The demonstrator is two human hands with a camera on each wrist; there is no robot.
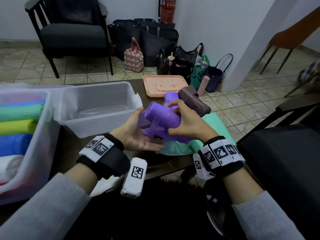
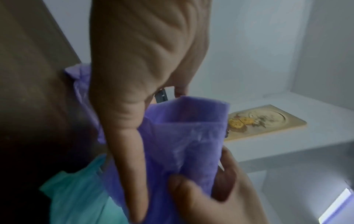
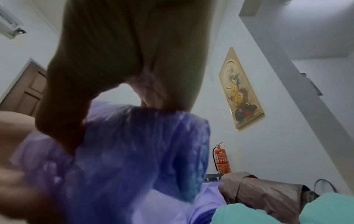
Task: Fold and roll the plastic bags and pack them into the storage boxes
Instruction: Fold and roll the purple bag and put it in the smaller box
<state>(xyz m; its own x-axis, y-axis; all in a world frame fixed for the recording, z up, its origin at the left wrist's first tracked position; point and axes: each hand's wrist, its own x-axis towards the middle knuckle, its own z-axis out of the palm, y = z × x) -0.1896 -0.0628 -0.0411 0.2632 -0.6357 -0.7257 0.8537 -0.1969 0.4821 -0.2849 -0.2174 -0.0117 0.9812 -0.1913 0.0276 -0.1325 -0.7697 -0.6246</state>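
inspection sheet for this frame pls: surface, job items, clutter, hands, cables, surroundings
Surface: dark table, partly covered.
Job's things: purple bag half rolled, held above a teal bag; brown folded bag behind; clear box without bags; left box holds coloured rolls.
Clutter: peach lid at the far edge.
Grippers: left hand supports the purple roll with straight fingers; right hand grips it.
Cables: nothing seen.
Surroundings: armchair, floor bags, fire extinguisher, tiled floor.
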